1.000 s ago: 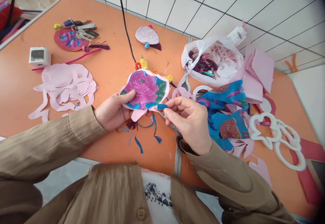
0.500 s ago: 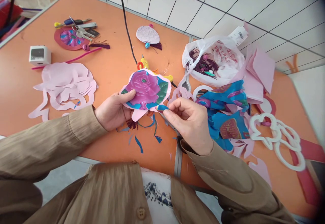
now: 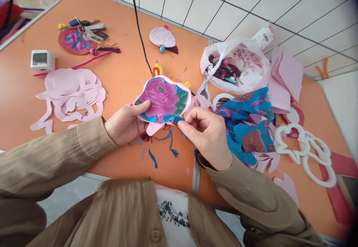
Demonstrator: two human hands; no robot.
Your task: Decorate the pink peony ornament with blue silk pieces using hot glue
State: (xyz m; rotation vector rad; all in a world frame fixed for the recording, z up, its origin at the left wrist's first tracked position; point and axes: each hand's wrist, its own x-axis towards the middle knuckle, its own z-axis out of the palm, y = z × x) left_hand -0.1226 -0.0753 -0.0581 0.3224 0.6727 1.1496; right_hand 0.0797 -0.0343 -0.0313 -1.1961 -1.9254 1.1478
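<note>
My left hand (image 3: 123,124) is closed on a pink cutout (image 3: 153,128) faced with flower-print fabric (image 3: 160,99), its thumb on top. The print has a purple rose, green leaves and blue ground, and a pink margin shows round it. My right hand (image 3: 211,135) is closed in a pinch at the lower right edge of the cutout, on a small blue fabric scrap (image 3: 177,119). Whether that scrap is joined to the cutout I cannot tell. Below lie narrow blue fabric trimmings (image 3: 153,159) and a dark tassel, partly hidden. Behind the cutout a yellow glue gun (image 3: 158,69) shows in part.
At left lie pink offcuts (image 3: 74,90), a white cube (image 3: 43,61) and keys (image 3: 91,34) on a round patch. A tasselled pouch (image 3: 162,37) sits at the back. To the right are a plastic bag (image 3: 207,58), blue printed fabric (image 3: 242,135) and white outline templates (image 3: 306,146).
The flower-print cutout has shifted slightly to the right and tilted. My right hand has moved a little left and the blue scrap now lies closer against the cutout's edge.
</note>
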